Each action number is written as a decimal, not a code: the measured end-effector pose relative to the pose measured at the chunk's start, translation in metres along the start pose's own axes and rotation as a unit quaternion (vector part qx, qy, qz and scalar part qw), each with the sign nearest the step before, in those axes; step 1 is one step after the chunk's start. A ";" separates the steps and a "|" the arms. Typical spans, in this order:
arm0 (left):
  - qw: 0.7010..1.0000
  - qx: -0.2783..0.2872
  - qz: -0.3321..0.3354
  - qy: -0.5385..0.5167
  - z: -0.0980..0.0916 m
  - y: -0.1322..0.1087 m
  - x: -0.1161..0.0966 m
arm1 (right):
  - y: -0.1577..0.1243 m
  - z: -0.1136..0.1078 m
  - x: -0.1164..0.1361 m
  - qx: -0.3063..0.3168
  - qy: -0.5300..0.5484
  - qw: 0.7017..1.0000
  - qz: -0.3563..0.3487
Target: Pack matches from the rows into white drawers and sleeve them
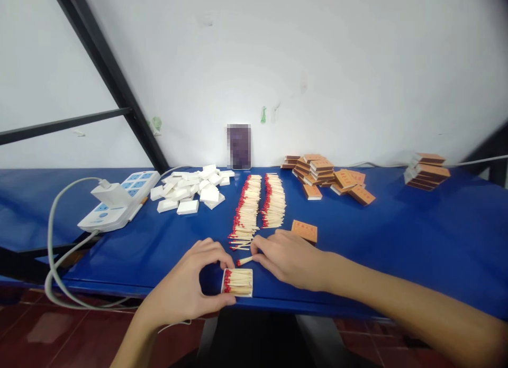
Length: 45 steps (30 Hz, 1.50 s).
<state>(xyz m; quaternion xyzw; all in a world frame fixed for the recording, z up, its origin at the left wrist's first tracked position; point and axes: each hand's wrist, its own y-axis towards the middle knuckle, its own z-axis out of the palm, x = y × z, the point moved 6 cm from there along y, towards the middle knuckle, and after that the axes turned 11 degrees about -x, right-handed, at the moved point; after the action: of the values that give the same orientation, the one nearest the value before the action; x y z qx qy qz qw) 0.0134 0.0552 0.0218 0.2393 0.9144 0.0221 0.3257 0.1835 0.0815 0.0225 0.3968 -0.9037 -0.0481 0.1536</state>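
A small white matchbox tray [253,283], filled with red-tipped matches, lies at the front edge of the blue table. My left hand [194,281] grips it between thumb and fingers from the left. Just above the tray, my right hand [280,256] pinches a few matches [245,260] by their pale ends, red heads pointing left. Beyond my hands run two long rows of loose matches, a left row [248,207] and a right row [274,201]. One orange matchbox sleeve [305,230] sits right behind my right hand, partly covered by it.
White empty-looking trays [190,188] form a heap at the left. Orange matchboxes [321,172] pile up at the back right, with another stack [427,171] farther right. A power strip [119,204] with a charger and looping white cable [51,241] stands at the left.
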 end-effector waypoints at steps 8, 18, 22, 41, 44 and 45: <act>1.000 0.008 -0.007 0.023 0.006 -0.003 0.004 | -0.002 -0.001 0.005 -0.017 -0.126 0.988 -0.083; 0.999 0.015 -0.018 0.024 0.005 -0.001 0.003 | -0.001 0.004 -0.008 -0.013 -0.128 0.991 -0.040; 1.000 0.012 -0.010 0.015 0.006 0.000 0.003 | -0.003 0.006 -0.007 -0.024 -0.130 0.990 -0.049; 1.000 -0.020 -0.001 0.004 0.003 0.003 -0.002 | -0.002 0.001 0.014 -0.040 0.065 0.997 -0.020; 1.000 -0.018 0.002 0.005 0.003 0.003 -0.002 | -0.003 0.001 0.016 -0.038 0.119 0.992 -0.014; 1.000 -0.020 0.003 0.006 0.003 0.003 -0.002 | -0.004 0.001 0.017 -0.040 0.132 0.990 -0.011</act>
<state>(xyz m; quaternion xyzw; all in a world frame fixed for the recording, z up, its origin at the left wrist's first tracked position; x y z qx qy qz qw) 0.0180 0.0564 0.0217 0.2353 0.9150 0.0427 0.3250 0.1752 0.0663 0.0247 0.4030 -0.8686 -0.0327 0.2864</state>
